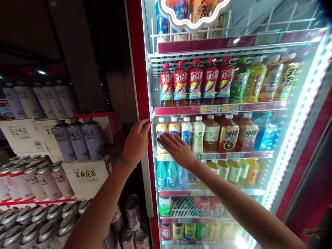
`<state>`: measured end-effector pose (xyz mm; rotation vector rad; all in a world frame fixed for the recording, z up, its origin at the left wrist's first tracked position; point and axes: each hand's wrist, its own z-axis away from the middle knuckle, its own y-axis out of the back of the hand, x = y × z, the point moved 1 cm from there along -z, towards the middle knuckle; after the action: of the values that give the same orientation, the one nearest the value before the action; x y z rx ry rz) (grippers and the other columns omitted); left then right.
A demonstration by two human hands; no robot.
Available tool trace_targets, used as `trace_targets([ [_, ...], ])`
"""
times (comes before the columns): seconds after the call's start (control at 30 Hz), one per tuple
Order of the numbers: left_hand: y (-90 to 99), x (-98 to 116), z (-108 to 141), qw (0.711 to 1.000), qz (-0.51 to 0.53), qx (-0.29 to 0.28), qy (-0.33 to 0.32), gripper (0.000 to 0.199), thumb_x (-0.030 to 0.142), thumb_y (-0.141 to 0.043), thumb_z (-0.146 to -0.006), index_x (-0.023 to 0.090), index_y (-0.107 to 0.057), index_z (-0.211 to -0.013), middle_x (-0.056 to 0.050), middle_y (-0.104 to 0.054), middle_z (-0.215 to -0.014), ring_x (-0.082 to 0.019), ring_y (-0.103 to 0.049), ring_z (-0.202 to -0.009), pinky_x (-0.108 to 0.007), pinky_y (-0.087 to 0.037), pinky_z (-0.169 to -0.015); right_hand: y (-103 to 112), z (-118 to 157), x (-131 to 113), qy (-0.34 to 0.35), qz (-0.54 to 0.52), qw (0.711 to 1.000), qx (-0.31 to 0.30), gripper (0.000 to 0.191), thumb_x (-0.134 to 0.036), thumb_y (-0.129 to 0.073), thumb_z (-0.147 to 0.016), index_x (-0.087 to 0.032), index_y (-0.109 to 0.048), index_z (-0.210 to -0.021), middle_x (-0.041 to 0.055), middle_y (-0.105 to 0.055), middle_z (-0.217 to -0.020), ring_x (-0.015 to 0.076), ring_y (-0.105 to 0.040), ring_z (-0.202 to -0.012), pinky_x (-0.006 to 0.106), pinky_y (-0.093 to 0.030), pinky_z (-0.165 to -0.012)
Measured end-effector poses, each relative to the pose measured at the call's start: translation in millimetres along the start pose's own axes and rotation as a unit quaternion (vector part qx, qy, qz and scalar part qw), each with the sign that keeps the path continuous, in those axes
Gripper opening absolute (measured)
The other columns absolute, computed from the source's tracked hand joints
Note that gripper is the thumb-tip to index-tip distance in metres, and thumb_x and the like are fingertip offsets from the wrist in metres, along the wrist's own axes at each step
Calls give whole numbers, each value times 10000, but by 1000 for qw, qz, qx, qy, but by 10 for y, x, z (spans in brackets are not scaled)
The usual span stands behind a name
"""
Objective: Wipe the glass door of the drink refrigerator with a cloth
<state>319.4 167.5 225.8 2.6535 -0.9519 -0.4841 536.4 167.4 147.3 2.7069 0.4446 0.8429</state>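
Observation:
A lit drinks fridge with a red frame stands in front of me. My left hand, with a thin band on the wrist, is at the fridge's left edge, its fingers curled round the pale door-edge strip. Beside it, my right hand is stretched out with flat fingers and holds nothing. It is in front of the fridge shelf with white-capped bottles; whether it touches the glass I cannot tell. Behind its fingertips is a yellow bottle with a dark label.
Red-capped iced tea bottles line the shelf above. Blue bottles stand below. At left, many grey cans and boxes fill a display, with stacked cans near the fridge's foot. A glowing scalloped sign hangs overhead.

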Motion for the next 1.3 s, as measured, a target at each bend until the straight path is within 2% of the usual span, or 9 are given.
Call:
trace_targets([
  [0.13,-12,-4,17,1000,21,6,-1,431,132,-378,-1051,182,-590,-1423,-128,-640,-1365,-246,-603,-1305,-487,-504,-1188,107,-523,251,-78,13,996,32,790,-92,-402,-1052,-352,-17,-1691,-11,-383,-1695,227,-264,-1611,501,-296,-1342],
  [0.2,-20,-11,28,999,31,7,-1,449,129,-381,-1048,201,-571,-1448,-123,-641,-1362,-244,-606,-1303,-496,-506,-1186,81,-576,211,-90,13,995,40,760,-109,-408,-1055,-324,-62,-1696,2,-383,-1695,236,-252,-1615,505,-293,-1343],
  [0.43,13,17,76,999,38,-21,-1,456,126,-349,-1054,174,-557,-1457,-139,-635,-1383,-242,-593,-1325,-488,-491,-1194,-218,292,-346,45,-21,999,-8,720,-70,-449,-1030,-261,-213,-1683,-8,-479,-1641,181,-377,-1565,409,-366,-1310],
  [0.67,30,-3,62,997,82,-1,11,463,113,-356,-1056,224,-549,-1462,-95,-645,-1355,-196,-604,-1306,-432,-487,-1197,-111,-405,-34,-47,-20,999,9,697,-126,-459,-1043,-298,-237,-1681,-12,-332,-1719,230,-199,-1631,512,-224,-1360],
  [0.73,37,-15,94,996,87,2,8,476,115,-347,-1057,229,-527,-1483,-97,-631,-1376,-193,-590,-1329,-429,-479,-1207,-161,-282,-153,-50,-21,999,6,699,-116,-455,-1033,-289,-252,-1679,-9,-335,-1719,228,-195,-1631,509,-225,-1359],
  [0.9,21,42,191,998,54,-28,-9,473,115,-347,-1053,214,-539,-1473,-113,-622,-1391,-216,-571,-1352,-443,-483,-1206,-299,514,-507,61,-30,998,-18,664,-142,-492,-1019,-271,-331,-1650,-33,-445,-1666,160,-194,-1627,379,-250,-1353],
  [1.0,-25,131,175,999,15,-38,-24,444,113,-381,-1042,214,-593,-1419,-122,-631,-1371,-242,-571,-1339,-476,-499,-1189,-148,437,-191,30,-11,999,-23,743,-136,-492,-1021,-302,-201,-1685,-25,-403,-1690,175,-243,-1617,436,-279,-1346],
  [1.17,-116,326,24,999,6,-31,-23,474,95,-412,-1019,220,-566,-1449,-132,-603,-1425,-267,-528,-1388,-519,-488,-1199,280,-228,614,-158,29,986,55,827,-143,-456,-1047,-371,12,-1690,6,-272,-1745,276,-233,-1623,616,-237,-1334],
  [1.3,-223,515,-23,999,2,-29,-20,457,103,-404,-1030,173,-551,-1457,-160,-564,-1487,-294,-467,-1465,-540,-432,-1242,207,137,382,-156,43,986,41,811,-147,-457,-1052,-330,-2,-1698,28,-324,-1727,258,-246,-1619,554,-286,-1328],
])
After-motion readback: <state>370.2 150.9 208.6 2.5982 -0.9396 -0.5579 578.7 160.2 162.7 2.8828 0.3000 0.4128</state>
